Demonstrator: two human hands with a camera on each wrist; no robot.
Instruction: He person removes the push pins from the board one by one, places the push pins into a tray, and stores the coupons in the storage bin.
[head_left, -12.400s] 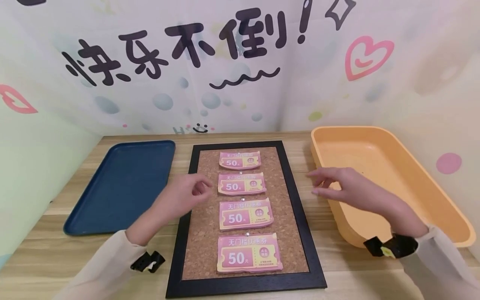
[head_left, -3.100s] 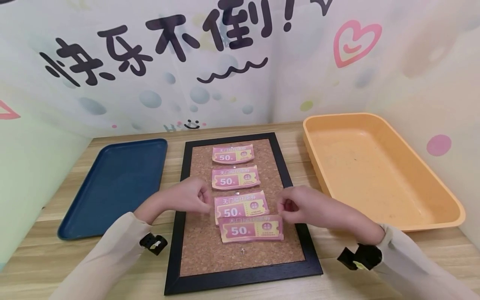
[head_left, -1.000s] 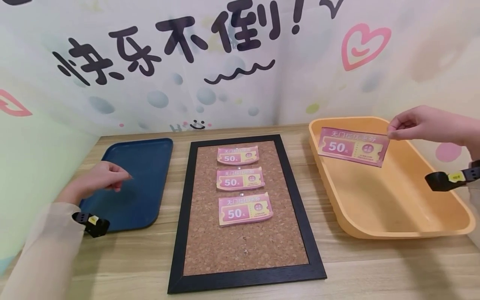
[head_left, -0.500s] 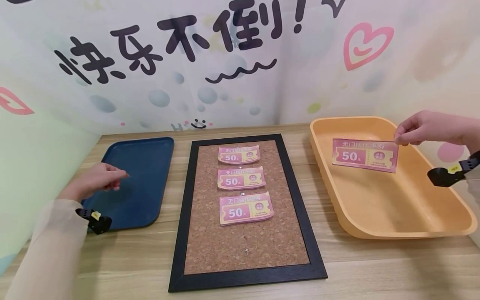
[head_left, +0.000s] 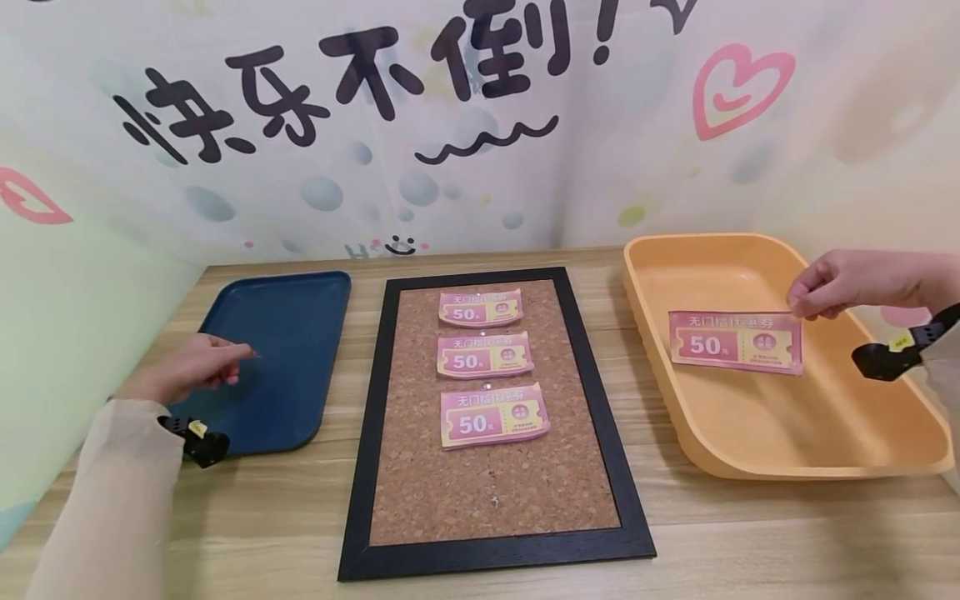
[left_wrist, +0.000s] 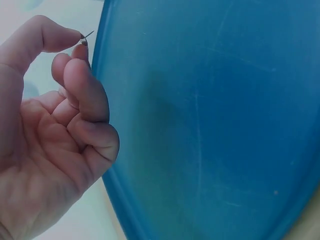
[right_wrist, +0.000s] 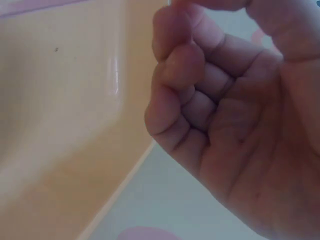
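My right hand (head_left: 862, 283) pinches a pink and yellow coupon (head_left: 735, 346) marked 50 by its upper right corner. The coupon hangs over the orange basin (head_left: 757, 433). At the left, my left hand (head_left: 187, 367) is above the blue tray (head_left: 292, 375). In the left wrist view, its thumb and fingertip pinch a small push pin (left_wrist: 89, 34) with the thin point sticking out; its head is mostly hidden. Three more coupons, the lowest being a coupon (head_left: 495, 417) near mid-board, hang in a column on a framed cork board (head_left: 427, 500).
Pins such as the pin (head_left: 487, 387) show at the coupons' top edges. A small mark (head_left: 493, 502) shows on the lower cork. The wooden table (head_left: 255, 525) carries the tray, board and basin; a printed curtain (head_left: 480, 200) stands behind.
The lowest coupon has come off the board and moved right, over the basin, in my right hand, lowering lately. My left hand has gone from the board to the blue tray.
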